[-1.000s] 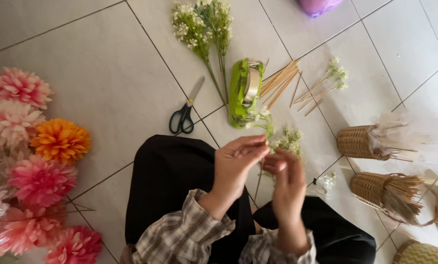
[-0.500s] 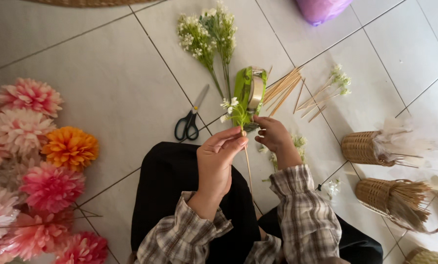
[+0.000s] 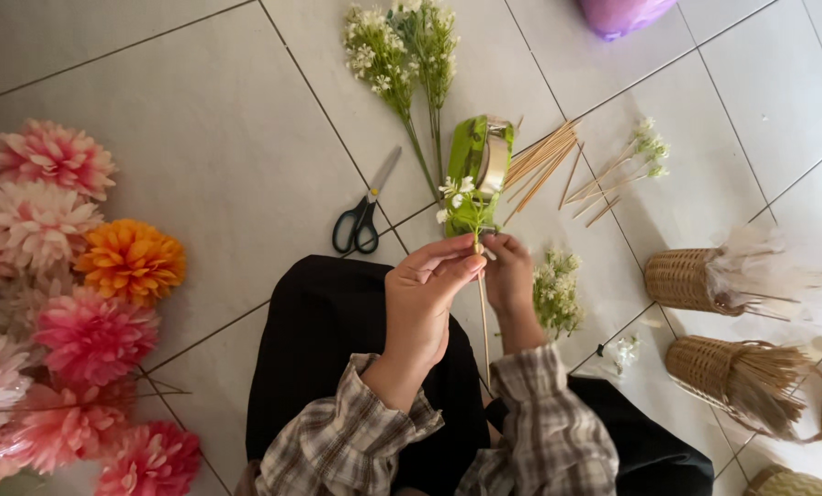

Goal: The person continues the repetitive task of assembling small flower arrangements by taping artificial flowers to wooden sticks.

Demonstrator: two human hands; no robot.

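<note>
A small white-flowered sprig [image 3: 460, 204] on a thin wooden stick [image 3: 483, 308] is pinched at its base between the fingertips of the left hand [image 3: 422, 298] and the right hand [image 3: 508, 276], both closed on the join so the bloom is kept upright and the stick hangs toward six o'clock over the black-clothed lap [image 3: 337, 349]. Whether tape is being pressed there cannot be made out; it seems likely, since a green tape dispenser [image 3: 480, 165] is lying just beyond, at twelve o'clock. A pair of black-handled scissors [image 3: 363, 216] is laid at ten o'clock, loose wooden sticks [image 3: 544, 161] at one o'clock, all within reach. Woven baskets [image 3: 682, 280] are set at three to four o'clock, and large pink and orange blooms [image 3: 80, 312] are heaped at nine o'clock.
</note>
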